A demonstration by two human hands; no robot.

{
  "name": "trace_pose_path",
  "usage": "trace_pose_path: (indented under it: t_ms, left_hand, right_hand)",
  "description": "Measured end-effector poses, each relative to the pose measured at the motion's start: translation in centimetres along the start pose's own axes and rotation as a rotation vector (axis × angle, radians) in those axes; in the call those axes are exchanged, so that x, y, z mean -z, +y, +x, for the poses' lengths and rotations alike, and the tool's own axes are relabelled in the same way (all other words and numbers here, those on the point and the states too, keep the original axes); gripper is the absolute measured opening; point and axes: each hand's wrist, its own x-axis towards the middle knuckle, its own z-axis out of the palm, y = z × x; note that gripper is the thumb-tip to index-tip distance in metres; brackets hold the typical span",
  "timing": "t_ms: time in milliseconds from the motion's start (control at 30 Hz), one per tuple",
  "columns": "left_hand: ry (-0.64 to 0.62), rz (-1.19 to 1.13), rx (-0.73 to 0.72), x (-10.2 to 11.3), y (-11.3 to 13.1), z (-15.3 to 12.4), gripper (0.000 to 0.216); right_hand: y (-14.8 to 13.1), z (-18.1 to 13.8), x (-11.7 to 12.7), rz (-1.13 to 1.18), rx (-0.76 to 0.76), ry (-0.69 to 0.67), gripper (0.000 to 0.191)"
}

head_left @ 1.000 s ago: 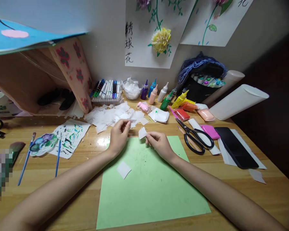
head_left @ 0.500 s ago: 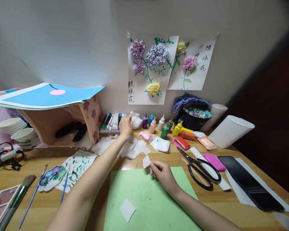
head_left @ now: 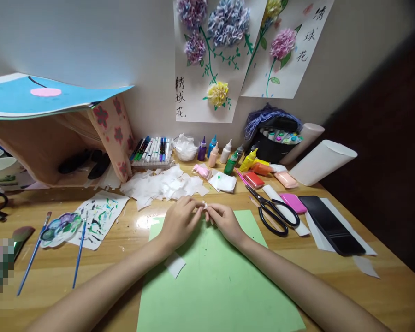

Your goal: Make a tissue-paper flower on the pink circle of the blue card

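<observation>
- The left hand (head_left: 180, 223) has returned from near the bowl (head_left: 186, 155) to meet the right hand (head_left: 225, 222).
- The white paper piece (head_left: 205, 206), earlier flat, is now mostly hidden between them.

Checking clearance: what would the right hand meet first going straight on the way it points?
Likely the left hand, just beyond the small white paper between the two; depth there is unclear.

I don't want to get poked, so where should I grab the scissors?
I'd grip the scissors by the black loops, coming from the near side: they lie with the loops toward you and the blades pointing away.
</observation>
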Motion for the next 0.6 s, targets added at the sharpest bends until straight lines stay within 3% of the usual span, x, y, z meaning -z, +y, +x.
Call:
trace_pose_path:
  t_ms: [267, 600]
  left_hand:
    - [0.051, -0.26, 0.162, -0.73, -0.66, 0.03, 0.017]
    - [0.089, -0.296, 0.194, -0.72, -0.7, -0.08, 0.014]
  right_hand:
    - [-0.46, -0.09, 0.02, -0.086, -0.015, -0.022, 0.039]
    - [-0.68, -0.2, 0.02, -0.127, 0.036, -0.106, 0.033]
